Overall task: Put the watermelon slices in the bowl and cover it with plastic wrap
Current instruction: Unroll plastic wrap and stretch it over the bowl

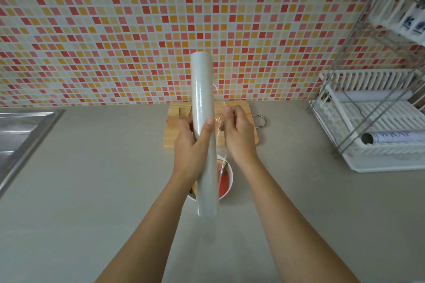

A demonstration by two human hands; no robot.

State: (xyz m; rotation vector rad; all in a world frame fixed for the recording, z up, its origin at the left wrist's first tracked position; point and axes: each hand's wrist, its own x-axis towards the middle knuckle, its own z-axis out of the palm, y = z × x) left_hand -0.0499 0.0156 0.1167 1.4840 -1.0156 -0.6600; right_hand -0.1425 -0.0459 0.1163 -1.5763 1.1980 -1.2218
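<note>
A long roll of plastic wrap (202,89) stands nearly upright in the air, gripped round its middle by my left hand (190,142). My right hand (239,133) pinches the loose clear film (218,122) just to the right of the roll. Below the roll, a white bowl (230,181) sits on the counter with red watermelon slices (224,181) inside, mostly hidden by the roll and my left wrist.
A wooden cutting board (174,131) with a metal handle lies behind my hands, by the tiled wall. A white dish rack (379,158) at the right holds more rolls. A steel sink (20,131) is at the left edge.
</note>
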